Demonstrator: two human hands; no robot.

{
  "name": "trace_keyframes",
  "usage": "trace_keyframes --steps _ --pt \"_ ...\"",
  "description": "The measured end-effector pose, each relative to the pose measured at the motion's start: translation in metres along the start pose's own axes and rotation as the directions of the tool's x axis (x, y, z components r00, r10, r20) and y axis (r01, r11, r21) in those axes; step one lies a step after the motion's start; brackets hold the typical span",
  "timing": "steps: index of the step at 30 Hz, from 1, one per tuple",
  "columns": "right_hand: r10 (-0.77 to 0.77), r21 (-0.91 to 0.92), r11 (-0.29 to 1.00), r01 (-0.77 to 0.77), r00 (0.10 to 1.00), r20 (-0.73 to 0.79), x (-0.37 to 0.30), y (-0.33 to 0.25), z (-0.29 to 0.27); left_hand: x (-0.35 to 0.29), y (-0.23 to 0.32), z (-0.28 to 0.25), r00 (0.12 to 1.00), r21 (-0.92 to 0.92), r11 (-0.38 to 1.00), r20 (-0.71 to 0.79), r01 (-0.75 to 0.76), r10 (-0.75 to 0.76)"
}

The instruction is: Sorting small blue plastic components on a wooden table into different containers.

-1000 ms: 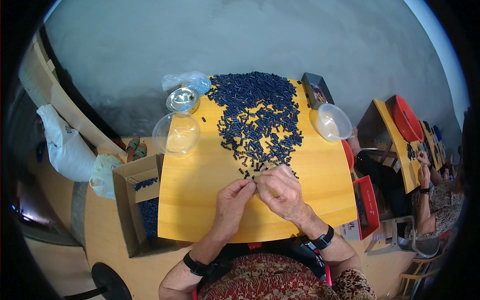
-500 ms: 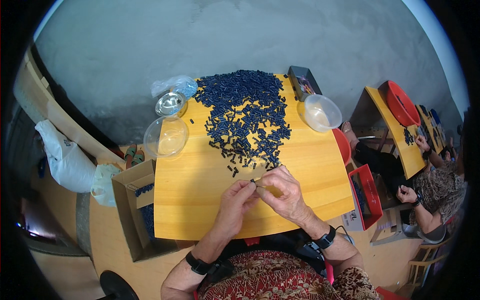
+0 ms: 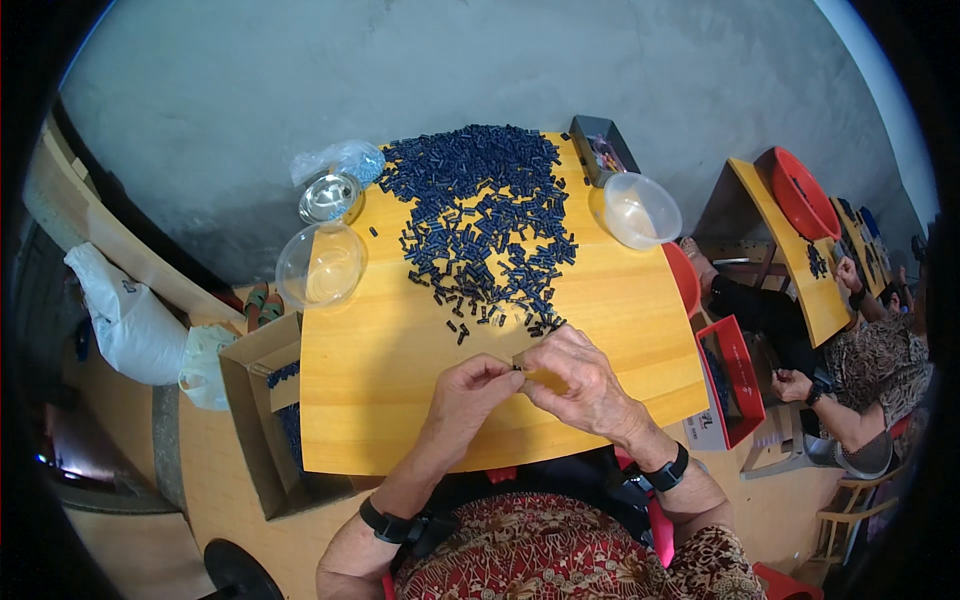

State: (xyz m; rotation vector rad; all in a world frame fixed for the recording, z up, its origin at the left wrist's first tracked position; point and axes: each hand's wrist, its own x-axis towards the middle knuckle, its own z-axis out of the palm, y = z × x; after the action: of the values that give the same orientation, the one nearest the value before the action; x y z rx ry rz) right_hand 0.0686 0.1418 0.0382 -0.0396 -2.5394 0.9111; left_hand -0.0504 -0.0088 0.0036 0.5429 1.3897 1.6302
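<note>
Both of my hands come together over the near part of the yellow wooden table (image 3: 370, 420). My left hand (image 3: 468, 392) pinches a small dark piece (image 3: 517, 367) between thumb and fingertips. My right hand (image 3: 582, 385) closes on the same spot from the other side, its thumb and index finger meeting the left fingertips. Most of the piece is hidden by the fingers. Beyond the hands, many short dark-blue tube-like pieces (image 3: 478, 165) are heaped at the far edge and thin out toward me. A few loose ones lie close to my right hand's knuckles.
Clear plastic bowls stand at left (image 3: 322, 268) and right (image 3: 640, 212). A metal bowl (image 3: 330, 198), a plastic bag (image 3: 338, 162) and a dark tray (image 3: 604, 150) sit farther back. A cardboard box (image 3: 250, 420) and a red bin (image 3: 738, 385) flank the table. Another person (image 3: 865, 375) works at right.
The view has shifted slightly, so the table and pieces appear a little higher and farther left. My hands stay together at the small piece, the fingers slightly rearranged.
</note>
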Motion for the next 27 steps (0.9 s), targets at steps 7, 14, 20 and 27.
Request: trace_keyframes --steps 7,14,20,27 --pt "0.077 0.186 0.981 -0.059 0.993 -0.090 -0.007 0.008 0.008 0.001 -0.002 0.001 0.989 -0.261 0.954 0.027 0.146 -0.144" --pt "0.049 0.119 0.992 -0.038 0.994 -0.093 -0.012 0.006 0.012 0.000 -0.009 0.003 0.995 -0.168 0.981 -0.001 0.100 -0.102" --pt "-0.031 -0.040 0.999 0.028 0.996 -0.079 -0.021 0.001 0.013 -0.007 -0.003 0.006 0.993 0.053 0.992 -0.008 0.114 -0.114" --pt "0.021 -0.049 0.999 -0.023 0.999 -0.045 -0.015 0.011 -0.001 -0.014 -0.016 -0.005 0.994 0.087 0.996 -0.112 0.017 -0.008"
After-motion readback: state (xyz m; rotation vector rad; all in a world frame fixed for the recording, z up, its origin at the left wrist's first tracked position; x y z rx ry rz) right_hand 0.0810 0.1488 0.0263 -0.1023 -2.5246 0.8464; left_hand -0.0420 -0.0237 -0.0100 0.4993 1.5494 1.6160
